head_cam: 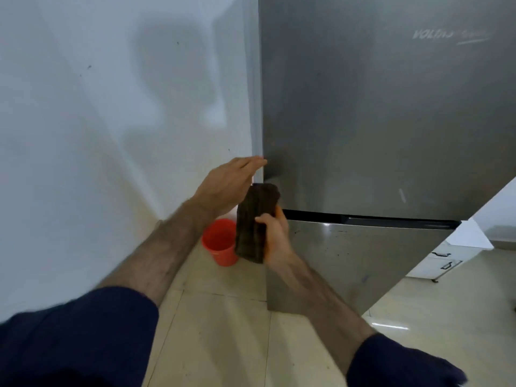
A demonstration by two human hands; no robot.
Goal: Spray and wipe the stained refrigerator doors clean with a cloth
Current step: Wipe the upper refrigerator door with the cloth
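Centre frame: right hand (275, 238) is closed around the lower part of a dark folded cloth (255, 222), thumb across the front, cloth standing upright just in front of the fridge's (377, 121) left edge. There is a hint of orange behind the cloth near the fingers, maybe a sponge or bottle; too blurred to tell. Left hand (230, 185) is flat and open, holding nothing, fingertips at the left edge of the upper door (391, 93), just above the cloth. Lower door (349, 255) sits at centre right and shows dark specks and smears; the upper door shows faint streaks. A red bucket (219, 243) stands on the tile floor (223, 331) beside the wall (83, 121), lower centre. The step in hand looks like readying the cloth for a wipe. To do it well: press the cloth's flat face onto the door, steady the door edge with the free hand, wipe in overlapping passes from the top down, and refold to a clean side when soiled. No spray bottle is clearly in view.
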